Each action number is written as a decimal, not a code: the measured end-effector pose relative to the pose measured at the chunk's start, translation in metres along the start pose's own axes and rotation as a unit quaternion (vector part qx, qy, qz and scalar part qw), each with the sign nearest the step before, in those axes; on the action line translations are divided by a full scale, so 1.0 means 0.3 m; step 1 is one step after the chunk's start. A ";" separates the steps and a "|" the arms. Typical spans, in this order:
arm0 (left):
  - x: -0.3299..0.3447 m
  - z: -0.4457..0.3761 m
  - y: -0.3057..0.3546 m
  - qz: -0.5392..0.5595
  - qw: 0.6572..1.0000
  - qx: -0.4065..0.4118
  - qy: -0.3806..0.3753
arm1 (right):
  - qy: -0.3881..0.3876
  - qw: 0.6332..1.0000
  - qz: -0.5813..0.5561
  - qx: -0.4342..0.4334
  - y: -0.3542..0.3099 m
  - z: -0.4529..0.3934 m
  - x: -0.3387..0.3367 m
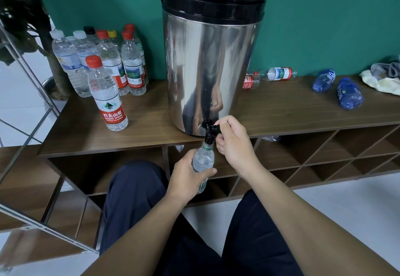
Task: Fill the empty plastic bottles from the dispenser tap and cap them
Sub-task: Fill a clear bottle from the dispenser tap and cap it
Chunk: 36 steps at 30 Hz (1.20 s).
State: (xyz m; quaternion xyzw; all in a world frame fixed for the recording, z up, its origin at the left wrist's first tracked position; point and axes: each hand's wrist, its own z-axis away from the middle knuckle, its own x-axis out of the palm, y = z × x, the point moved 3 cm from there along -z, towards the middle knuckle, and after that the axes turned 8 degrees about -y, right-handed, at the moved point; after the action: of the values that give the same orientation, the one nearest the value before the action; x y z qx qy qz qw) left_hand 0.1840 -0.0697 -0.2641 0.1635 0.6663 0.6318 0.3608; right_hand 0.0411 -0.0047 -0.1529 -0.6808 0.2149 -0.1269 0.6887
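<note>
Over on the far left of the desk stands a cluster of capped bottles, all upright and apparently filled, with one red-capped bottle set nearer than the rest.

Coming across to the middle, the left hand is wrapped round the body of the clear bottle, fingers curled about it, holding it below the desk edge. Its long axis runs near upright, leaning a little, and its open mouth sits right under the black tap of the steel dispenser, touching or nearly touching the spout. That lining-up of neck and spout is what matters: if the bottle slips sideways, I'd expect water on the floor.

Just right of the tap, the right hand has its fingers curled on the tap lever, pinching it. It is the nearer hand to the lever, so it works the flow while the left steadies the bottle. Whether water is running I cannot tell.

Further right, empty bottles lie on their sides on the desk: two red-labelled bottles near the wall and two blue bottles beyond, with a crumpled cloth at the far right. Plenty, I'd judge, is left to fill.
</note>
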 end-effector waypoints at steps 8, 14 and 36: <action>-0.002 0.004 0.011 -0.011 1.000 0.002 0.004 | -0.009 1.000 -0.002 0.001 -0.001 0.000 -0.004; -0.005 0.007 0.011 -0.012 1.000 0.004 0.001 | -0.004 1.000 -0.017 0.002 -0.003 0.003 0.002; -0.003 0.010 0.019 0.007 1.000 0.002 -0.002 | 0.033 0.980 0.184 -0.067 -0.077 0.003 -0.017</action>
State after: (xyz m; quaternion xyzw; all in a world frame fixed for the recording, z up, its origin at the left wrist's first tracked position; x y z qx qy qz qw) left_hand 0.1855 -0.0673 -0.2583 0.1700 0.6657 0.6326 0.3574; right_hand 0.0397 -0.0024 -0.1294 -0.6695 0.3668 -0.0061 0.6459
